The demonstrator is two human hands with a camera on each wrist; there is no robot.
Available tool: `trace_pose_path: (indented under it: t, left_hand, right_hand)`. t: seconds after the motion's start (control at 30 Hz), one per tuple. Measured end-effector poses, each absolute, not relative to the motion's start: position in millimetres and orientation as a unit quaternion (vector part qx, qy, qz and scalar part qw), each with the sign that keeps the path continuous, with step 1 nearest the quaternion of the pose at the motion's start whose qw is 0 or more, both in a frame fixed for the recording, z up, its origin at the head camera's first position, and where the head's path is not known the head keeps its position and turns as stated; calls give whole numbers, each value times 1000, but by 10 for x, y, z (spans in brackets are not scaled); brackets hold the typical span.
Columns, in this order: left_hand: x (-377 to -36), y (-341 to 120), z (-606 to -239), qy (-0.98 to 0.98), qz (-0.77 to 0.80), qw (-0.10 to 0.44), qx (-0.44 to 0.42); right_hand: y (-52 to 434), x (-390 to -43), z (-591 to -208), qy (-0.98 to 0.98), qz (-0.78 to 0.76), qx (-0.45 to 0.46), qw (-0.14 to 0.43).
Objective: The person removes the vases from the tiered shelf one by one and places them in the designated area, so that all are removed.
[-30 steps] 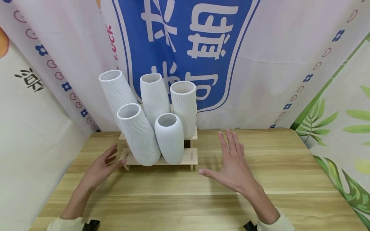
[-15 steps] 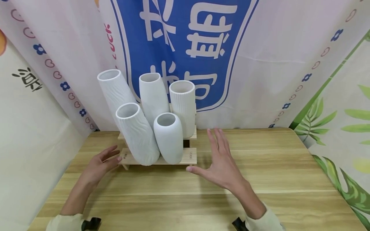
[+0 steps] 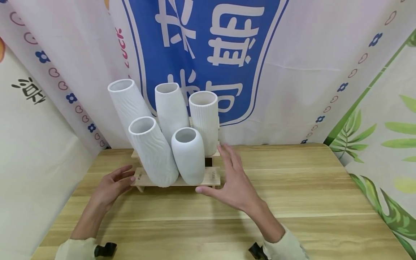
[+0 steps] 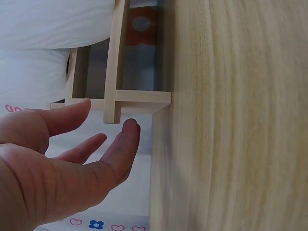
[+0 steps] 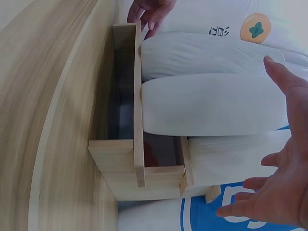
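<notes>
A stepped wooden rack (image 3: 212,176) on the table bears several white vases. On its lower step lean a wavy-textured vase (image 3: 154,155) and a smooth rounded vase (image 3: 188,159). Behind them stand a tall rippled vase (image 3: 128,103), a smooth vase (image 3: 171,108) and a ribbed vase (image 3: 204,121). My left hand (image 3: 108,186) is at the rack's left end, fingers loosely bent; in the left wrist view the fingertips (image 4: 130,127) stand just off the board's end. Beside the right end, my right hand (image 3: 235,186) spreads thumb and fingers, holding nothing; the right wrist view shows it apart from the vases.
The wood-grain table (image 3: 182,224) extends in front of the rack and to its right. A printed curtain (image 3: 292,90) hangs close behind the rack. A white patterned cloth (image 3: 29,144) borders the left side, and a leaf-printed cloth (image 3: 390,162) the right.
My right hand has moved left to the rack's right end, thumb and fingers still spread. My left hand has drawn slightly closer to the left end. The vases and rack stay put.
</notes>
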State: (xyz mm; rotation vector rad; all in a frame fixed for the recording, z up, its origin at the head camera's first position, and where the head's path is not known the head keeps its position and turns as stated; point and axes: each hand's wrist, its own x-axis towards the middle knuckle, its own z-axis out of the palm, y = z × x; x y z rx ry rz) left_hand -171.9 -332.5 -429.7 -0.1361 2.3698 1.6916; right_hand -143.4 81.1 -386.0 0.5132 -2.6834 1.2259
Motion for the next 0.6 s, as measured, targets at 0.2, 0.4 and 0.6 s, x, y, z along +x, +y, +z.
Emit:
trace_pose_path:
  t: [0.2,0.4,0.6]
  left_hand:
    - [-1719,-3337,-4314,798,592,109,-42]
    - [-1715,-3339,-4321,795,595,108,-40]
    - [-1728,-3339,-4337,794,596,108,-43]
  right_hand:
    - [683,-1458,-3850,-884,429,171,70]
    - [561,-1484,-3838,-869,456,171,90]
    - [481,-1520,-3863,-853,480,169,115]
